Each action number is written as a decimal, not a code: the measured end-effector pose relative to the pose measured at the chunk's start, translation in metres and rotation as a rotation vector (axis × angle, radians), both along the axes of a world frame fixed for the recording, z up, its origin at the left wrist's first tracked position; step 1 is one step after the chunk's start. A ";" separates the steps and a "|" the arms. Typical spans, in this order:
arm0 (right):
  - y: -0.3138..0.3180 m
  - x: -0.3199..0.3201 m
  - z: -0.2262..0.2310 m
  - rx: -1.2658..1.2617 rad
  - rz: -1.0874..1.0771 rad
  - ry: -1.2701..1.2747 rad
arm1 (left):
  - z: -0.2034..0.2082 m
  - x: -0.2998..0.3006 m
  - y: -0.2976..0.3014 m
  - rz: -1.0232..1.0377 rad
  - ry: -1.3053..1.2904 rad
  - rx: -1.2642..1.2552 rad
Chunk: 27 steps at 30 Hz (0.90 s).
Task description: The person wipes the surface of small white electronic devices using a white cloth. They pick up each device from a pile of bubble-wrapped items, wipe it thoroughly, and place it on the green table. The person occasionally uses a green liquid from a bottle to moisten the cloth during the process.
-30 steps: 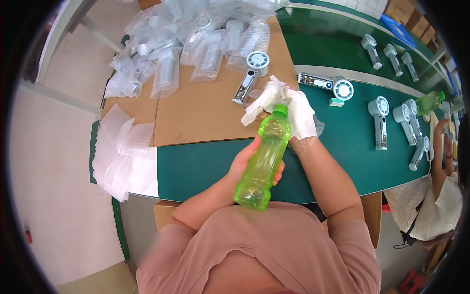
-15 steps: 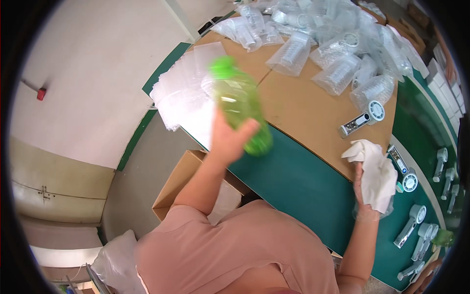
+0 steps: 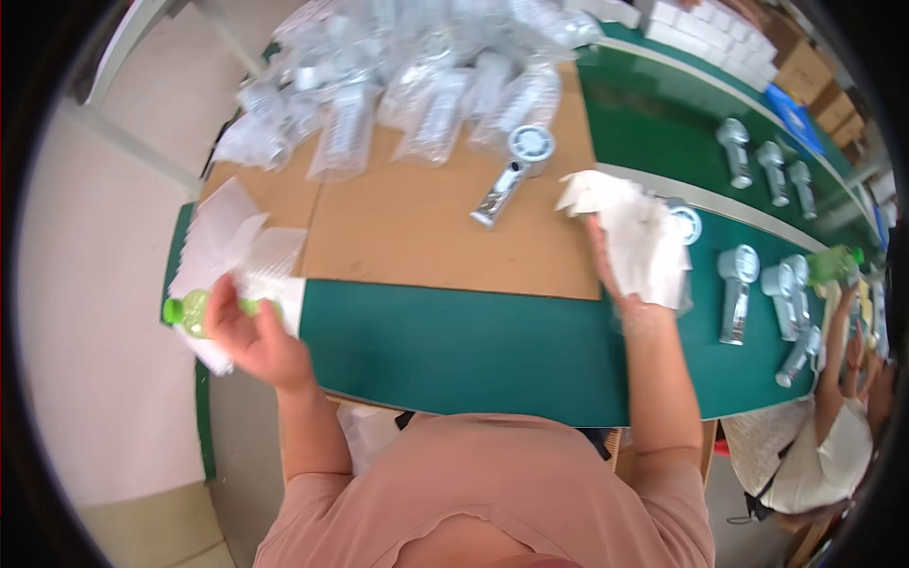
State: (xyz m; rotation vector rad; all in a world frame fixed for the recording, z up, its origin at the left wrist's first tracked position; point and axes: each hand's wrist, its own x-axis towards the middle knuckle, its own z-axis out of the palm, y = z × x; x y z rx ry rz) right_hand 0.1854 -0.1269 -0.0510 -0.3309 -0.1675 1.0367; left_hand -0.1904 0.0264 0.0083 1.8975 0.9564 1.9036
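Note:
At the far left, a green plastic bottle (image 3: 195, 314) lies on its side on a stack of white foam sheets (image 3: 216, 232). My left hand (image 3: 256, 336) is over the bottle's middle, fingers apart, partly hiding it. My right hand (image 3: 611, 270) grips a crumpled white cloth (image 3: 649, 237), which covers most of its fingers; some clear plastic shows by the wrist. One shower head with a round light-blue face (image 3: 516, 175) lies on the brown cardboard (image 3: 426, 232), left of the cloth. Another shower head (image 3: 684, 223) is half hidden behind the cloth.
Bubble-wrap bags (image 3: 436, 114) are heaped along the back. More shower heads (image 3: 737, 293) lie at right on the green tabletop (image 3: 454, 331). A co-worker's arm (image 3: 831, 355) is at far right, near a second green bottle (image 3: 833, 265). White boxes (image 3: 710, 38) line the far side.
My left hand has brought the bottle down and left onto the foam sheets, and its fingers have loosened. The view has turned right; my right hand still has the cloth.

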 end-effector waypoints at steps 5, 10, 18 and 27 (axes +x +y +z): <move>0.008 -0.024 0.048 -0.606 -0.270 -1.492 | -0.018 0.150 -0.019 -0.420 0.734 -0.221; -0.010 -0.016 0.064 -0.097 -0.267 -0.161 | -0.071 0.193 0.020 -0.652 0.624 -0.424; 0.022 -0.027 0.030 -0.671 -0.377 -1.954 | -0.054 0.160 -0.015 -1.113 0.232 -1.384; 0.030 -0.020 0.013 -0.500 -0.331 -1.981 | -0.042 0.160 -0.023 -1.119 0.562 -1.228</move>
